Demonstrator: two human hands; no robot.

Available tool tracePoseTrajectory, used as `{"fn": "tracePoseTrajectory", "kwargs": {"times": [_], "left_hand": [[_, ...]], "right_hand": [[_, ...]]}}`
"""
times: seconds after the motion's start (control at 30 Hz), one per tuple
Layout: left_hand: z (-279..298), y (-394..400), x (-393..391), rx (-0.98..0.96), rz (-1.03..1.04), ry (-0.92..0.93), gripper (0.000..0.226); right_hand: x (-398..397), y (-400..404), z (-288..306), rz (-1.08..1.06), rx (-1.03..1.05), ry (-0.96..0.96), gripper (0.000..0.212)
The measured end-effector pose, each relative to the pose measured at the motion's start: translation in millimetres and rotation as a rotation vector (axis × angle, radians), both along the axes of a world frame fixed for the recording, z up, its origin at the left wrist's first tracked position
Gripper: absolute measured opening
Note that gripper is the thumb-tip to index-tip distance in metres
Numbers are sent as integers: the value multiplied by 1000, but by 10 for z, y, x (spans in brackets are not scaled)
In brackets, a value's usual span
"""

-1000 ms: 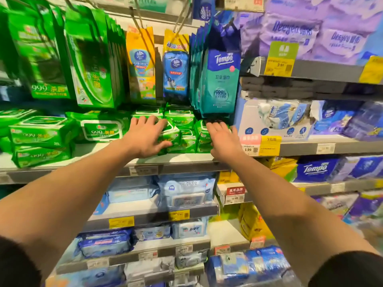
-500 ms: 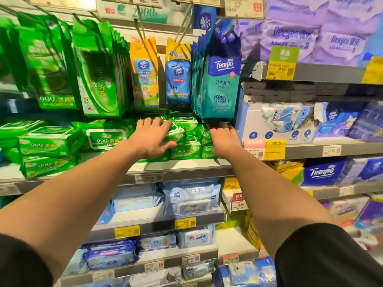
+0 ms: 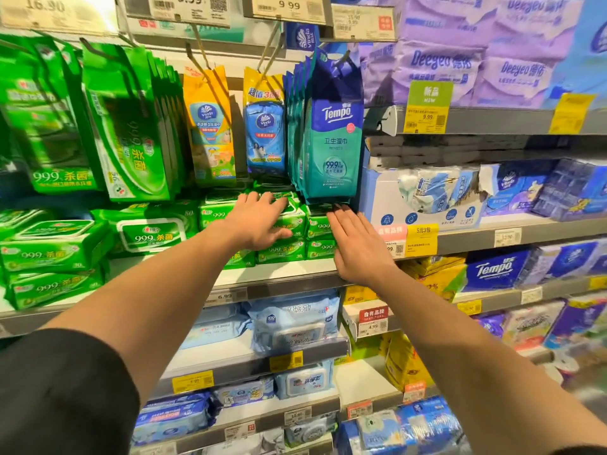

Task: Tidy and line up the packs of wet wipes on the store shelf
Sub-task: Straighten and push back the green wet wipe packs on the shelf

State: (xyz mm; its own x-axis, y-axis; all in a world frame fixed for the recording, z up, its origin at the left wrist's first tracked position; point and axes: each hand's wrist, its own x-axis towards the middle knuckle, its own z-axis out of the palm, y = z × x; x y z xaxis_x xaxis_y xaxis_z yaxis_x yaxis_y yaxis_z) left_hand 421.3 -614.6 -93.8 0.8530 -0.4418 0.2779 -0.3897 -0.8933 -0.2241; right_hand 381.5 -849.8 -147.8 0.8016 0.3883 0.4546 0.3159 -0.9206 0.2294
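Now, green wipe packs (image 3: 285,247) btwn hands, L hand (image 3: 259,224) flat on top, R hand (image 3: 356,247) open at side.

Small wipe packs (image 3: 282,251) stacked under hanging pouches (image 3: 335,142).

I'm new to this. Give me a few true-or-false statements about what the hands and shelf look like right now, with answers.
1. The left hand lies on the small green wipe packs. True.
2. The right hand holds a purple pack. False: it is open and flat beside the green packs.
3. A teal Tempo pack hangs above the hands. True.
4. The shelf holding the green packs is bare of price tags. False: a 6.99 tag sits on its edge.
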Motion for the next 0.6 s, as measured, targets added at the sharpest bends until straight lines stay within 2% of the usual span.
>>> {"fn": "tracePoseTrajectory", "kwargs": {"times": [0.23,0.43,0.6], "left_hand": [[-32,-86,155,-16,37,97,79],[-37,-79,222,-71,-5,114,79],[-2,-118,226,-14,11,95,80]], "right_hand": [[-292,-279,-193,26,-41,24,58],[-410,-286,-249,-17,-17,110,66],[-472,-192,-232,-21,19,202,70]]}}
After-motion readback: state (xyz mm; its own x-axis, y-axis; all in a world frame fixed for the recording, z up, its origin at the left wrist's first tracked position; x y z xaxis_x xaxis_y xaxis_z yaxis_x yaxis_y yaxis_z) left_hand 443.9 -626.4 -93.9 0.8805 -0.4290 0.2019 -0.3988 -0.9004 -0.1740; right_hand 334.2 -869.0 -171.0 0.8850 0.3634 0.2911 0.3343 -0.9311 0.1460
